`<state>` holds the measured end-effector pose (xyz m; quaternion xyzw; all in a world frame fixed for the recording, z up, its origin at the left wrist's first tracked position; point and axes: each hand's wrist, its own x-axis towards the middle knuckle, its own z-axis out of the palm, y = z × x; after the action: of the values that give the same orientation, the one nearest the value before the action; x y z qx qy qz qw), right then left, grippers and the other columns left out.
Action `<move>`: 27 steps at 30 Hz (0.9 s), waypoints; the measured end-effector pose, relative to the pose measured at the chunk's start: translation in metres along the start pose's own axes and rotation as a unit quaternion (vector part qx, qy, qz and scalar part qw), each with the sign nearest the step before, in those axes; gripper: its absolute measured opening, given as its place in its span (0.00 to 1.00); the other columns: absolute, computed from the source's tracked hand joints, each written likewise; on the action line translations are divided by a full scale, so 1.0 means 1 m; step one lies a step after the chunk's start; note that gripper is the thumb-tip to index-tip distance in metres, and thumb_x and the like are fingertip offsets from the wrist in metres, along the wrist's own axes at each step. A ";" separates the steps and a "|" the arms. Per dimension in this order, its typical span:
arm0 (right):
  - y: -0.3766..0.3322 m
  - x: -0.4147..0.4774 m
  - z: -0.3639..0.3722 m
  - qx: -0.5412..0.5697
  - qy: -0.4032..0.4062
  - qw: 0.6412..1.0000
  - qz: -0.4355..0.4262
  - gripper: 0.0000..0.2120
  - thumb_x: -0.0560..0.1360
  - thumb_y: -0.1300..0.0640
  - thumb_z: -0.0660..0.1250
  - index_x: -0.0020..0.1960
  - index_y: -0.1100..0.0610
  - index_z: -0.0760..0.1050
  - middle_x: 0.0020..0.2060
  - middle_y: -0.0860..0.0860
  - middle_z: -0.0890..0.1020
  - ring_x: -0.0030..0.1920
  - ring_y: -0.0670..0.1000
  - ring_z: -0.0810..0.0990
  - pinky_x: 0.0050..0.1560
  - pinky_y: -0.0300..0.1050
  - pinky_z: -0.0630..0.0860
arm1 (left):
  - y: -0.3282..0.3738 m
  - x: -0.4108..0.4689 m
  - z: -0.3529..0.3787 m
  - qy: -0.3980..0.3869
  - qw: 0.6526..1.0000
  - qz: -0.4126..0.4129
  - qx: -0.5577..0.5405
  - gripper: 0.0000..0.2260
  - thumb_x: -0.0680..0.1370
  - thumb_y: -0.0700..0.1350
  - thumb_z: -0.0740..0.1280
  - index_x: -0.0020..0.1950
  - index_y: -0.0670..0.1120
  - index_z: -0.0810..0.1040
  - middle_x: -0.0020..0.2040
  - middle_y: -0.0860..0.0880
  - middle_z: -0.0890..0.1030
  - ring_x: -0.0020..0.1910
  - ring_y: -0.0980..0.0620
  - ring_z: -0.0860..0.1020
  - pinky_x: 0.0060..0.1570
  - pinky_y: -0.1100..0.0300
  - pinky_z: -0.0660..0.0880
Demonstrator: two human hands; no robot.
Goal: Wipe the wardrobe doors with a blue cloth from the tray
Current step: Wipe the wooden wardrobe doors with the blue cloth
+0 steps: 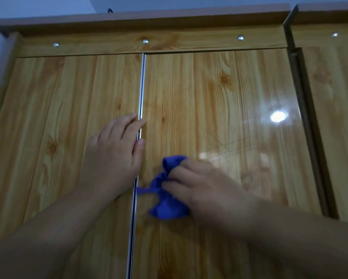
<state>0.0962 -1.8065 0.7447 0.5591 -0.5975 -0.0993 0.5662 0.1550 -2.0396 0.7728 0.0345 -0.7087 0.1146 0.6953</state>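
Two glossy pine-patterned wardrobe doors fill the view, the left door point(64, 121) and the right door point(219, 101), split by a thin metal strip point(142, 87). My left hand point(116, 150) lies flat on the left door with straight fingers reaching across the strip. My right hand point(201, 184) grips a bunched blue cloth point(165, 200) and holds it against the right door, just right of the strip. Part of the cloth is hidden under my fingers. The tray is not in view.
A brown cornice point(141, 19) with small silver studs runs along the top. A second wardrobe unit point(334, 109) stands at the right, past a dark vertical post. A lamp glare point(278, 116) shines on the right door.
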 end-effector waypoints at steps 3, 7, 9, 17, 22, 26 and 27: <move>0.052 -0.004 -0.028 -0.025 0.049 0.990 0.128 0.22 0.72 0.55 0.64 0.66 0.50 0.78 0.58 0.47 0.78 0.61 0.51 0.74 0.66 0.47 0.72 | -0.001 0.000 0.000 -0.004 1.000 -0.003 0.001 0.21 0.84 0.54 0.55 0.77 0.52 0.69 0.75 0.51 0.71 0.74 0.50 0.70 0.69 0.44 0.70; 0.115 -0.011 -0.059 -0.069 0.143 0.943 0.292 0.21 0.74 0.60 0.61 0.65 0.56 0.79 0.58 0.53 0.78 0.62 0.56 0.72 0.65 0.47 0.66 | 0.001 -0.002 0.002 0.008 1.000 -0.002 -0.007 0.21 0.84 0.53 0.54 0.76 0.52 0.70 0.76 0.52 0.71 0.75 0.49 0.70 0.68 0.43 0.71; 0.128 -0.006 -0.062 -0.075 0.167 0.920 0.346 0.19 0.74 0.66 0.64 0.64 0.59 0.79 0.57 0.56 0.78 0.61 0.60 0.74 0.64 0.51 0.70 | 0.001 -0.003 0.004 0.013 1.000 -0.003 -0.013 0.20 0.84 0.53 0.55 0.76 0.52 0.70 0.76 0.52 0.71 0.75 0.49 0.70 0.68 0.43 0.71; -0.014 0.005 -0.006 -0.005 0.108 0.969 0.222 0.13 0.72 0.60 0.62 0.52 0.57 0.82 0.46 0.52 0.78 0.48 0.56 0.78 0.50 0.52 0.80 | -0.002 -0.001 0.006 0.020 1.000 0.007 -0.004 0.20 0.84 0.52 0.56 0.76 0.51 0.71 0.75 0.50 0.72 0.74 0.48 0.71 0.67 0.43 0.72; -0.078 -0.022 0.026 0.147 0.003 0.978 0.145 0.08 0.81 0.55 0.61 0.55 0.54 0.78 0.47 0.49 0.76 0.48 0.52 0.76 0.48 0.49 0.75 | 0.000 -0.001 0.003 0.009 1.000 0.008 -0.002 0.21 0.84 0.52 0.56 0.76 0.50 0.70 0.76 0.50 0.72 0.74 0.47 0.70 0.67 0.42 0.71; -0.032 -0.035 0.005 0.017 0.004 0.998 0.055 0.14 0.78 0.58 0.63 0.62 0.57 0.80 0.49 0.52 0.80 0.50 0.55 0.78 0.53 0.50 0.78 | 0.001 -0.001 0.001 -0.004 1.000 0.001 -0.006 0.21 0.84 0.53 0.55 0.77 0.51 0.69 0.76 0.49 0.72 0.74 0.46 0.71 0.67 0.40 0.71; -0.017 -0.038 -0.001 0.009 0.006 0.998 0.066 0.15 0.77 0.57 0.64 0.62 0.57 0.79 0.50 0.52 0.80 0.51 0.55 0.77 0.53 0.50 0.79 | 0.001 -0.001 0.000 -0.004 1.000 0.000 -0.007 0.22 0.84 0.53 0.54 0.77 0.51 0.68 0.76 0.49 0.71 0.74 0.46 0.71 0.67 0.40 0.71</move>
<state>0.0965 -1.7827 0.7105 0.5241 -0.6301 -0.0532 0.5705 0.1542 -2.0384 0.7718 0.0302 -0.7124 0.1095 0.6925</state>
